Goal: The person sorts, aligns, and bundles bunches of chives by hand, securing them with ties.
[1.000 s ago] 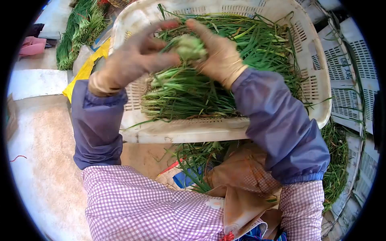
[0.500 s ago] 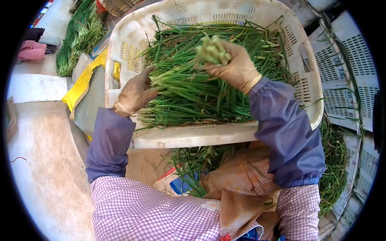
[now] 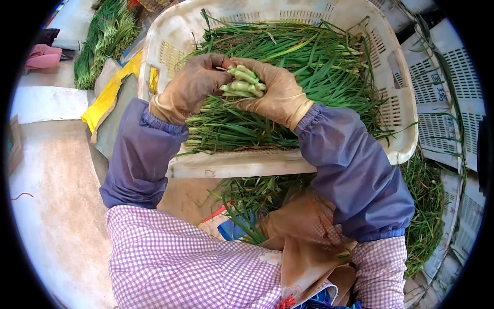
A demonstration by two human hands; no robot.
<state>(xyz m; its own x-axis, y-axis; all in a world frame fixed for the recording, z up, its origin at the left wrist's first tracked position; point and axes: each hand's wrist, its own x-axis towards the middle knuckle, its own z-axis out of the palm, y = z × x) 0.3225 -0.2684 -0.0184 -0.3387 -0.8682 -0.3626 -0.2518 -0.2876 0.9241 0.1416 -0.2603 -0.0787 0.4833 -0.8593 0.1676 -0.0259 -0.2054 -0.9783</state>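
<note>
My right hand [image 3: 275, 92], gloved, is closed around a bunch of garlic chives [image 3: 242, 82], its thick pale stem ends facing up toward me. At the left side of these ends, my left hand [image 3: 193, 85] has its gloved fingers curled in against the bunch; the fingertips are partly hidden. A small reddish spot shows between the left fingers, too small to name. Both hands are over a white plastic crate [image 3: 242, 167] that holds many loose garlic chives [image 3: 329, 77], laid mostly crosswise.
Tied green bundles [image 3: 105, 44] lie at the upper left, near a yellow sheet [image 3: 110, 98]. White slatted crates [image 3: 437, 113] stand along the right. Loose greens [image 3: 424, 216] are heaped below them, and more leaves [image 3: 257, 198] hang between the crate and my apron [image 3: 303, 221].
My right hand has brought the bunch left and slightly down. My left hand has lifted from the chives at the crate's left and moved up and right to meet it.
</note>
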